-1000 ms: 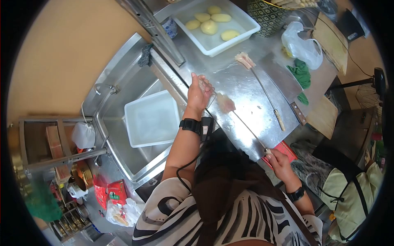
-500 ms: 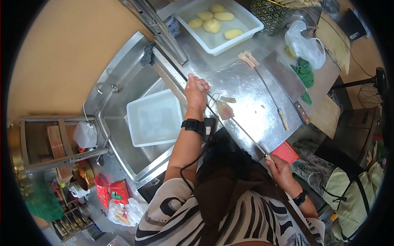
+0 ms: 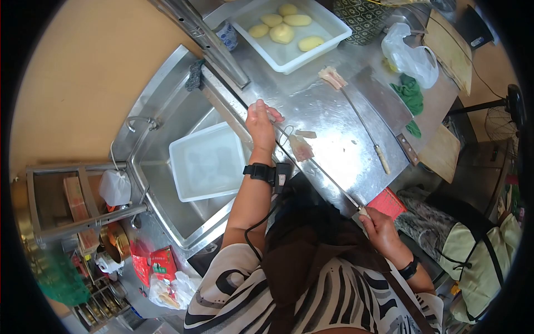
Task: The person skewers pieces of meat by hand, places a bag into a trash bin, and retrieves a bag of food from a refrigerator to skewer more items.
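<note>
My right hand (image 3: pixel 380 225) is closed around the light handle of a long metal skewer (image 3: pixel 336 184), near the counter's front edge. The skewer runs up and left to my left hand (image 3: pixel 262 123), whose fingers are curled around its far end, by a small pale piece that is mostly hidden. Beneath the skewer, a pinkish piece of meat (image 3: pixel 301 149) lies on the steel counter beside a thin strip (image 3: pixel 306 134). A second skewer (image 3: pixel 361 119) with a wooden handle rests farther right, with a pale piece of meat (image 3: pixel 334 78) on its upper end.
A white tub (image 3: pixel 283 68) holds several peeled potatoes in water. A cleaver (image 3: pixel 384 103), a green cloth (image 3: pixel 410 95) and a plastic bag (image 3: pixel 410 58) lie at the right. At the left, the sink (image 3: pixel 149 167) holds a white basin (image 3: pixel 208 161). A red basket (image 3: pixel 385 204) is below the counter edge.
The whole view has shifted slightly, with the counter items a little farther left and up. Both hands keep their hold on the skewer.
</note>
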Tool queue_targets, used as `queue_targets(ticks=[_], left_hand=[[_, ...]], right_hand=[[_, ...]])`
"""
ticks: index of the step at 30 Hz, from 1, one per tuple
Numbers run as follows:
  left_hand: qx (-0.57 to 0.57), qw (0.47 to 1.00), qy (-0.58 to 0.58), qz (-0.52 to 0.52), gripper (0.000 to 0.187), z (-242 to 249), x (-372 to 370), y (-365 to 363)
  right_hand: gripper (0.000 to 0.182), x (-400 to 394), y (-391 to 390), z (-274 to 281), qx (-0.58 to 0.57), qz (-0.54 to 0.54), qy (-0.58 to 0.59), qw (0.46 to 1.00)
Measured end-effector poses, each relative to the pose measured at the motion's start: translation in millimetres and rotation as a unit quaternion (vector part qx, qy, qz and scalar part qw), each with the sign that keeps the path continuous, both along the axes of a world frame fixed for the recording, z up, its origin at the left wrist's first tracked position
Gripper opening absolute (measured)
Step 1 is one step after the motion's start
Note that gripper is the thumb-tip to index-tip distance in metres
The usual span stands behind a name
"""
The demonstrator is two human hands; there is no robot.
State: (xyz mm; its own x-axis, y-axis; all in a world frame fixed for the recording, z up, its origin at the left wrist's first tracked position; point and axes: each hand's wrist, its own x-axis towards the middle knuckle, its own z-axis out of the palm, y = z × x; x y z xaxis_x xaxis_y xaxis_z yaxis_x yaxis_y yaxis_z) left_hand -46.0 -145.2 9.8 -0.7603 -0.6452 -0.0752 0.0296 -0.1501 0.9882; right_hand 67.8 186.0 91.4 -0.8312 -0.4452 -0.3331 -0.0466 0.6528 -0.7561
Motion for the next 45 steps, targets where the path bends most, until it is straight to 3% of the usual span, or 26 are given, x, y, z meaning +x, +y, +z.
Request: queue_targets(ticks=[4, 6, 10, 15, 21, 30, 40, 43, 45], left_hand=[[-0.052, 0.998, 0.011, -0.021, 0.029, -1, -1, 2], [-0.013, 0.998, 0.020, -0.060, 0.027, 1, -1, 7], [0.037, 0.998, 0.014, -0.044, 0.027, 1, -2, 14], [0.192, 0.979, 0.052, -0.045, 0.023, 3, -1, 8], [0.271, 0.958, 0.074, -0.052, 0.019, 11, -4, 11], [0.270, 0.958, 0.096, 0.008, 0.021, 1, -2, -4], [0.305, 0.947, 0.098, -0.036, 0.024, 6, 3, -10], [0.287, 0.955, 0.074, -0.028, 0.024, 6, 4, -7], [0.216, 0.975, 0.051, -0.021, 0.023, 6, 5, -6]], right_hand=[[0.016, -4, -1, 11, 0.015, 0.003, -0.023, 1.000], [0.015, -7, -3, 16, 0.004, -0.001, -0.020, 1.000], [0.014, -10, -4, 15, -0.007, -0.007, -0.020, 1.000], [0.015, -8, 2, -4, -0.029, -0.014, 0.005, 0.999], [0.016, -6, 1, -22, -0.068, -0.019, 0.040, 0.997], [0.015, -7, 15, -14, -0.066, -0.015, -0.011, 0.998], [0.017, -4, 17, -2, -0.044, -0.017, 0.008, 0.999], [0.016, -6, 11, 1, -0.046, -0.010, -0.007, 0.999], [0.015, -6, 9, 2, -0.056, -0.013, 0.000, 0.998]])
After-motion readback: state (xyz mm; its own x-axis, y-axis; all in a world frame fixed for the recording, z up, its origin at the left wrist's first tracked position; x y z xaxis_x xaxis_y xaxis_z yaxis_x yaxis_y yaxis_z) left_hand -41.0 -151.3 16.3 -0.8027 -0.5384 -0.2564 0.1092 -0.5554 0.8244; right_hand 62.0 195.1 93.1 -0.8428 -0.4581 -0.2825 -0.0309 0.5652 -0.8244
